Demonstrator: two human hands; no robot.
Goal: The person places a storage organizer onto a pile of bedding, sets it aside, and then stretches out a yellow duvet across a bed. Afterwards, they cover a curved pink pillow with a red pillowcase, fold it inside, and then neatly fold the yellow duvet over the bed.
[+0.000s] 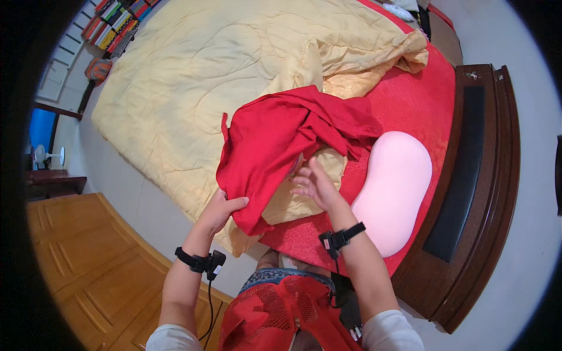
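Observation:
A plain red cloth [266, 137], creased and partly folded over, lies across the bed between my hands. My left hand [221, 209] grips its near left edge, thumb on top and fingers hidden beneath the fabric. To the right, my right hand [315, 186] has its fingers spread beside the cloth's inner edge, with nothing visible in them. Right of that hand rests a bare pink contoured pillow [395, 181]. Whether the right fingertips touch the cloth I cannot tell.
A rumpled pale yellow quilt [193, 76] covers much of the bed, over a red patterned sheet [410, 111]. The dark wooden headboard [489, 193] stands at the right. Wooden cabinet panels [88, 251] are at the lower left; stacked books [114, 23] sit at the far left.

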